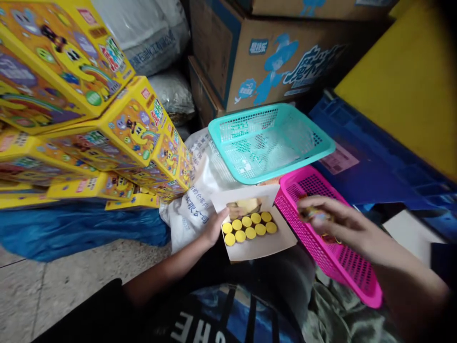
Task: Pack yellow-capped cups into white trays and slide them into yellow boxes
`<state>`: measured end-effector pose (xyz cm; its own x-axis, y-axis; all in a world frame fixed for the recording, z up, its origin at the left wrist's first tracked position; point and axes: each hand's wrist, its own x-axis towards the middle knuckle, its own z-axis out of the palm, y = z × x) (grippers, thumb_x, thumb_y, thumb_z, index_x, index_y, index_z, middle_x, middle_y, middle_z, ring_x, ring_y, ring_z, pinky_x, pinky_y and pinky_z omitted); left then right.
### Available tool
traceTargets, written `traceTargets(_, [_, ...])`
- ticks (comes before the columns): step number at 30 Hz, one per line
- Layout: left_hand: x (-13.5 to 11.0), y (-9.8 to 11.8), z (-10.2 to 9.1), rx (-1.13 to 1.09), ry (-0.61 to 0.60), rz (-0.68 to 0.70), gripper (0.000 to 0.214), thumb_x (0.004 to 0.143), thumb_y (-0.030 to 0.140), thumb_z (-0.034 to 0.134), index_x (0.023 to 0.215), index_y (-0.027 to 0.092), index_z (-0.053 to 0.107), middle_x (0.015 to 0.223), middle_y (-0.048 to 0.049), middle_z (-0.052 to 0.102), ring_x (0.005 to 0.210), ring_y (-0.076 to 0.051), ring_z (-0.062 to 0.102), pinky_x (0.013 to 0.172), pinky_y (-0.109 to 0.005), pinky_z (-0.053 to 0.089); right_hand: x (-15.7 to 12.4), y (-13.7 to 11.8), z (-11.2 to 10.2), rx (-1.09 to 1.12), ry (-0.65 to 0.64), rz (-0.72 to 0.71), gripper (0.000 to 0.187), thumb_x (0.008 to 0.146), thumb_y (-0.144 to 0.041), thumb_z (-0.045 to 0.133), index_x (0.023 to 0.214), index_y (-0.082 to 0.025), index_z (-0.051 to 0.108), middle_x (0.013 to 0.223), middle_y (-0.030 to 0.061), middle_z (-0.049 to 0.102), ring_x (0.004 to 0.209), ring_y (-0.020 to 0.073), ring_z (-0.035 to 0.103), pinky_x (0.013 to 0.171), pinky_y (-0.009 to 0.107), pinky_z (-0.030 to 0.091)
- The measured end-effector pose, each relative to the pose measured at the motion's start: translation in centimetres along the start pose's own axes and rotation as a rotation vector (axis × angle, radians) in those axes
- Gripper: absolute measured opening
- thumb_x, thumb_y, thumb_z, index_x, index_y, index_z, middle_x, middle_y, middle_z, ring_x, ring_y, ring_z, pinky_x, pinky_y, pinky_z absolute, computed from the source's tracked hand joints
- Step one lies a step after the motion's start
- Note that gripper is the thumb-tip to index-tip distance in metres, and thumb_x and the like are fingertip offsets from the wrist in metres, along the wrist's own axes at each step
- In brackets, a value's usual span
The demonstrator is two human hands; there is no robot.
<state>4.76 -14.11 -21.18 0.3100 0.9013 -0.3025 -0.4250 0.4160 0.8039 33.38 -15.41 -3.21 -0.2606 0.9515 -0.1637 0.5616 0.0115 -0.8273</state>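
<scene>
My left hand [215, 227] grips the left side of an open cardboard box [255, 249], its thumb over the edge. Two rows of round yellow-topped pieces [250, 233] stand inside. Behind them lie brownish and pale yellow pieces [246, 206]. Over a pink plastic basket [352, 271], my right hand [346, 221] has its fingers closed around small, shiny wrapped pieces [317, 216], blurred by motion. A few similar red and gold wrapped pieces [330, 238] show below that hand in the basket.
A turquoise basket [233, 166] sits behind the box on white sacks [194, 202]. Yellow printed boxes [139, 126] are stacked at left. Large brown cartons [232, 62] stand at the back. A blue crate [378, 157] bounds the right side.
</scene>
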Motion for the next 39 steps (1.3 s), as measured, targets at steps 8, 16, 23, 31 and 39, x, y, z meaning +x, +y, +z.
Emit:
traceTargets(8, [-0.4,-0.1,0.0,0.068,0.003,0.057,0.05,0.087,0.061,0.063,0.097,0.016,0.082,0.121,-0.0126,0.078,0.128,-0.038,0.064,0.119,-0.051,0.041,4.0,-4.1,10.6,-0.649,-0.669,-0.263,0.032,0.089,0.001,0.056,0.111,-0.018,0.07,0.113,0.0098,0.071,0.1,0.0206,0.07,0.085,0.031,0.055])
traceTargets(16, [-0.4,0.8,0.0,0.145,-0.031,0.077,0.05,0.088,0.06,0.06,0.099,0.017,0.082,0.12,-0.0126,0.078,0.125,-0.037,0.066,0.117,-0.05,0.042,5.5,-3.2,11.1,-0.559,-0.661,-0.42,0.044,0.086,-0.019,0.077,0.128,-0.012,0.067,0.129,0.0165,0.068,0.124,0.0271,0.061,0.105,0.041,0.049])
traceTargets(23, [0.0,-0.2,-0.4,-0.042,0.03,-0.044,0.054,0.08,0.063,0.073,0.103,0.015,0.08,0.118,-0.0136,0.079,0.127,-0.04,0.065,0.117,-0.05,0.044,5.7,4.0,-2.6,-0.658,0.151,0.27,0.029,0.103,-0.03,0.048,0.106,-0.015,0.072,0.096,0.0089,0.076,0.087,0.022,0.07,0.079,0.032,0.052])
traceTargets(31, [0.3,-0.4,-0.6,-0.052,0.024,-0.047,0.051,0.08,0.062,0.073,0.104,0.017,0.081,0.121,-0.0136,0.078,0.129,-0.04,0.064,0.119,-0.05,0.043,7.2,14.5,-2.1,-0.834,0.052,0.482,0.037,0.089,-0.021,0.067,0.124,-0.01,0.068,0.128,0.0221,0.069,0.117,0.0284,0.065,0.101,0.036,0.048])
traceTargets(39, [0.0,-0.4,-0.4,-0.041,0.045,-0.057,0.056,0.078,0.065,0.074,0.105,0.017,0.08,0.119,-0.0136,0.079,0.129,-0.04,0.064,0.119,-0.052,0.042,5.6,9.5,-3.0,-0.568,0.093,0.379,0.025,0.09,-0.026,0.059,0.112,-0.015,0.065,0.1,0.0092,0.074,0.086,0.02,0.069,0.078,0.032,0.055])
